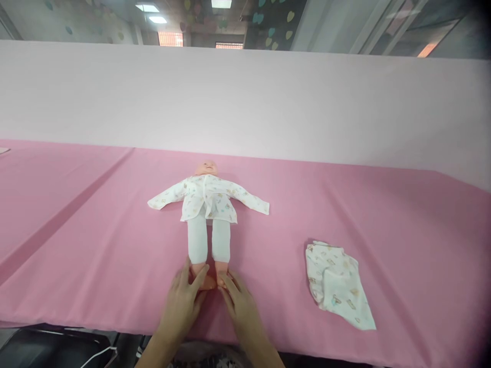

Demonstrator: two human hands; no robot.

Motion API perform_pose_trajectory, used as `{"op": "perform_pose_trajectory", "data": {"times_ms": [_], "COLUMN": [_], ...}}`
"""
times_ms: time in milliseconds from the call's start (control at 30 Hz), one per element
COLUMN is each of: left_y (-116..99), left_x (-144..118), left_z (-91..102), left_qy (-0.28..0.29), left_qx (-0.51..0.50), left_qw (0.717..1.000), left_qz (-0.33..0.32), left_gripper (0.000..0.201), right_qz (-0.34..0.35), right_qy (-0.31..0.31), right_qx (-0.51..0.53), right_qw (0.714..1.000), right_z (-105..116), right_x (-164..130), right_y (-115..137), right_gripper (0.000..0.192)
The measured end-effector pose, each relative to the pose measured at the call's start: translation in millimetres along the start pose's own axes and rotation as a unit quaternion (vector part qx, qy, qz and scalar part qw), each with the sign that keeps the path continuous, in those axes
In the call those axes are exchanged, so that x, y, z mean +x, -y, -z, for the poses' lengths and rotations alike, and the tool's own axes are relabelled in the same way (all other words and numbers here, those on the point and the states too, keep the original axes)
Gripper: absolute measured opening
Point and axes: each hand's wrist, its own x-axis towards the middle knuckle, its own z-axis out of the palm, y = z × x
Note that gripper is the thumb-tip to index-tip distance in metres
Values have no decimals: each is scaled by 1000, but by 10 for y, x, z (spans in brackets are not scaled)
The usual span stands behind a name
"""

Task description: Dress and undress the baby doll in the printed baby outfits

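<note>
A baby doll (209,166) lies on its back, its head toward the wall and its feet toward me. It wears a white patterned jacket (209,197) with both sleeves spread wide, and white pants (197,240) that end above the bare feet. My left hand (184,294) grips the foot on the left, thumb and fingers on either side of the ankle. On the other foot, my right hand (238,296) is closed with its fingertips around the ankle. To the right lies a folded white patterned baby garment (337,281), apart from both hands.
A pink cloth (95,230) with creases covers the table. Behind it stands a low white wall (245,102) with glass above. At the bottom left, below the table edge, are a black chair (53,347) and a white cord (97,354).
</note>
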Motion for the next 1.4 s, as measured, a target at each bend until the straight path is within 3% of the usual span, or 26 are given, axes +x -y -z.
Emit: {"op": "perform_pose_trajectory", "data": {"times_ms": [167, 333, 500, 633, 700, 833, 900, 1000, 1233, 1400], "left_y": [-191, -241, -153, -139, -143, -156, -169, -193, -165, -111], "left_x": [211, 325, 261, 242, 241, 225, 215, 214, 252, 259], "left_z": [89, 162, 265, 399, 409, 304, 254, 250, 450, 483], "left_qy": [15, 36, 48, 53, 42, 42, 55, 50, 81, 96], "left_qx": [25, -1, -164, -389, -480, -640, -671, -642, -442, -300], "left_qw": [999, 997, 978, 905, 852, 719, 686, 719, 869, 925], "left_qz": [40, 72, 116, 165, 203, 268, 277, 260, 206, 213], "left_gripper": [35, 13, 19, 38, 51, 68, 72, 79, 73, 74], "right_qz": [-75, -66, -43, -37, -36, -42, -53, -58, -70, -128], "right_qy": [25, 45, 26, 31, 37, 47, 56, 56, 53, 35], "right_qx": [117, 137, 97, 63, 52, 58, 72, 88, 122, 207], "right_qw": [990, 987, 994, 997, 997, 996, 994, 993, 989, 969], "right_z": [1, 27, -73, -111, -101, -64, -49, -46, -34, 63], "right_x": [216, 305, 291, 284, 280, 282, 288, 289, 256, 226], "right_y": [173, 276, 243, 231, 235, 255, 266, 269, 235, 240], "right_gripper": [47, 38, 32, 30, 28, 27, 27, 26, 31, 28]}}
